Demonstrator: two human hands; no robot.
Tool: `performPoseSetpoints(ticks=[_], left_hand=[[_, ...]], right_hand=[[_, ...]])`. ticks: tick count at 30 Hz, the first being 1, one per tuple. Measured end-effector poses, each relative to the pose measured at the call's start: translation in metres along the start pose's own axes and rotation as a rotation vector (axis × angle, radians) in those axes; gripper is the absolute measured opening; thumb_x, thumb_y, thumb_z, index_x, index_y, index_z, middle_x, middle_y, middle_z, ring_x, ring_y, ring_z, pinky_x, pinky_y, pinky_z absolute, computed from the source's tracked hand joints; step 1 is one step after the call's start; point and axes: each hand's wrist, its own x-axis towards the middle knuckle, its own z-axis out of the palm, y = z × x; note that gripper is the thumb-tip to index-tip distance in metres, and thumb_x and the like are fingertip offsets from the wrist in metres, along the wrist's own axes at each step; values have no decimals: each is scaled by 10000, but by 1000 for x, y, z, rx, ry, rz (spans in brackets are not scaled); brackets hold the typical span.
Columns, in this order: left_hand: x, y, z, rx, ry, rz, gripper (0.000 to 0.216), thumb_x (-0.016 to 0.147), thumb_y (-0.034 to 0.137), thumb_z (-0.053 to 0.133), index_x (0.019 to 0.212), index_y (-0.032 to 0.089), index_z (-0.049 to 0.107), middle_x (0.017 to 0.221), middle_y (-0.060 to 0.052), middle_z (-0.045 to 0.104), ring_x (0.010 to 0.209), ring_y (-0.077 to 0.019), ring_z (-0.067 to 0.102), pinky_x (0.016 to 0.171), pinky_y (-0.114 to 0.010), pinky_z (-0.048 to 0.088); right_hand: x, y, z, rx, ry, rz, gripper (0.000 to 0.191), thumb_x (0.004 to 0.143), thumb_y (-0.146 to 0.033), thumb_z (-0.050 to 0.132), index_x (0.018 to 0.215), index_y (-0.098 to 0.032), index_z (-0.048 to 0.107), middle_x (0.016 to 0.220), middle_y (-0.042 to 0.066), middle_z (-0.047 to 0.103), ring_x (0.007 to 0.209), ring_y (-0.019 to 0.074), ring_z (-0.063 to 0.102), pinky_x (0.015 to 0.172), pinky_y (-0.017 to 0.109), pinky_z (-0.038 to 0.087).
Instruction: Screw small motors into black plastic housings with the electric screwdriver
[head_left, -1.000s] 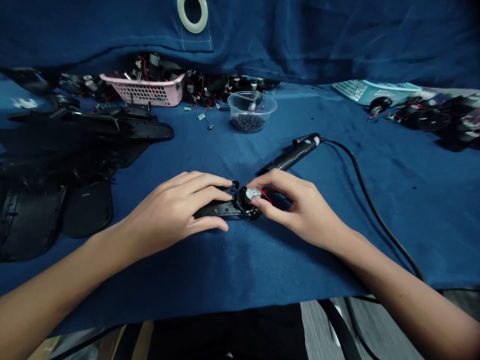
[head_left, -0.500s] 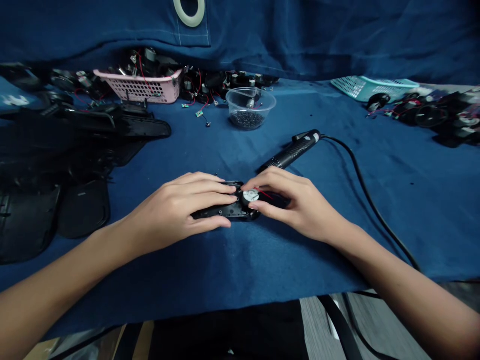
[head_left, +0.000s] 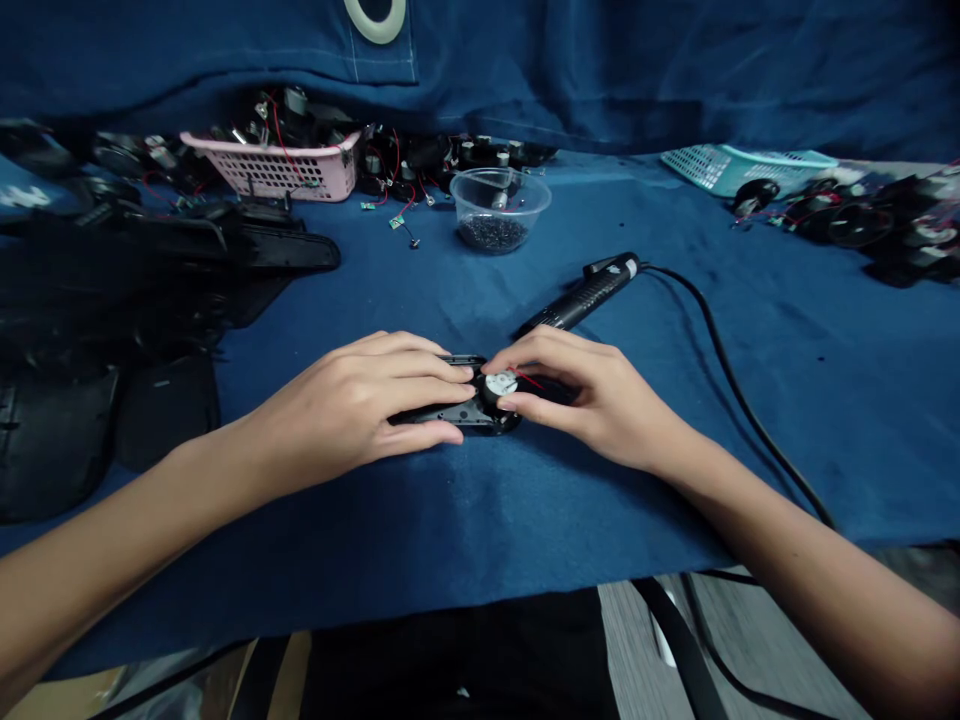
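A flat black plastic housing [head_left: 450, 414] lies on the blue cloth in the middle of the table. My left hand [head_left: 360, 405] rests over it, fingers curled round its left part and holding it down. At its right end sits a small silver motor [head_left: 500, 384] with a red wire. My right hand [head_left: 581, 395] pinches that motor between thumb and fingers, pressing it into the housing.
A black corded electric screwdriver [head_left: 585, 296] lies just behind my right hand, its cable running right. A clear bowl of small dark screws [head_left: 501, 211], a pink basket [head_left: 277, 170], a teal basket [head_left: 739, 165] and piles of black parts [head_left: 112, 330] surround the table.
The motor has gone from tilted above the housing to seated flat in its right end. Both hands stayed closed on their parts, and the view shifted slightly upward.
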Motion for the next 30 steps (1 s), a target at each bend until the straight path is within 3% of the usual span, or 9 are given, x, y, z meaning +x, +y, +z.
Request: performPoseSetpoints(ticks=[18, 30], left_hand=[[-1, 4, 3, -2, 59, -28, 292, 873, 345, 664, 1125, 199, 690, 1075, -31, 732, 1085, -214, 623, 938, -363, 532], [0, 1, 1, 10, -13, 11, 313, 893, 346, 635, 1163, 192, 674, 1109, -34, 720, 1107, -213, 609, 962, -352, 518]], right_hand=[[1, 2, -2, 17, -10, 1, 232, 904, -324, 607, 1098, -207, 656, 1043, 58, 658, 906, 173, 609, 817, 308, 493], [1, 4, -1, 71, -2, -4, 230, 895, -308, 622, 1090, -194, 667, 1050, 56, 657, 938, 169, 608, 843, 296, 495]])
